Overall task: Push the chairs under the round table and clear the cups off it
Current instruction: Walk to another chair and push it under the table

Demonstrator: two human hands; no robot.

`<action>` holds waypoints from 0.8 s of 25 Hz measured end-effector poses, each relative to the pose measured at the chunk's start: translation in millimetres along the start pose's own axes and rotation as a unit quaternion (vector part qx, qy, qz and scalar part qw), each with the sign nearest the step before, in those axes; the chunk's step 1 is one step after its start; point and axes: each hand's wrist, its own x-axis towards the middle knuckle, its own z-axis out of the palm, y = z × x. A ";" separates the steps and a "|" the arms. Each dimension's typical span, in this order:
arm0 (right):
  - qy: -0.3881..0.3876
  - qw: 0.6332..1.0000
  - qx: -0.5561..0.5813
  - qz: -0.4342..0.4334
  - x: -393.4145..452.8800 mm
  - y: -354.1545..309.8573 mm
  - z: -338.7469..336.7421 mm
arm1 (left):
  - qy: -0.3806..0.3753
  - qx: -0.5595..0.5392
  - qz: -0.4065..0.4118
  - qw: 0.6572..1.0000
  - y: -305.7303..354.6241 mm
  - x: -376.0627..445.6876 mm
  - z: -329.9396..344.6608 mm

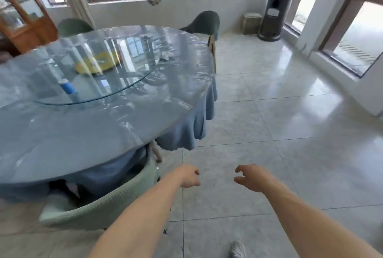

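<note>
A round table (62, 133) with a blue cloth and a glass turntable fills the left half of the head view. A pale green chair (99, 210) sits tucked under its near edge. Two dark green chairs stand at the far side, one at the back left (74, 26) and one at the back right (205, 22). A blue and white cup (67, 86) stands on the turntable. My left hand (189, 175) hangs just right of the pale chair's back, fingers loosely curled, holding nothing. My right hand (251, 177) hovers over the floor, empty, fingers relaxed.
A yellow plate (95, 62) and a crumpled tissue (166, 55) lie on the table. A dark patio heater (276, 12) and a small box (251, 23) stand by the far wall. A wooden cabinet (22, 15) is at the left. Tiled floor spreads to the right.
</note>
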 end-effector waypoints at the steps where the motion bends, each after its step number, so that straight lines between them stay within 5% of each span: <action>1: -0.004 1.000 0.004 0.011 4.0 26.8 -11.0 | 0.001 -0.005 0.008 1.000 25.0 14.8 -12.1; 8: -0.015 0.997 0.041 0.057 41.1 140.4 -86.4 | -0.019 0.015 0.038 0.999 153.6 94.4 -83.9; 20: -0.017 0.997 0.023 0.069 196.4 181.8 -192.6 | -0.018 0.043 0.069 0.997 177.7 265.5 -197.4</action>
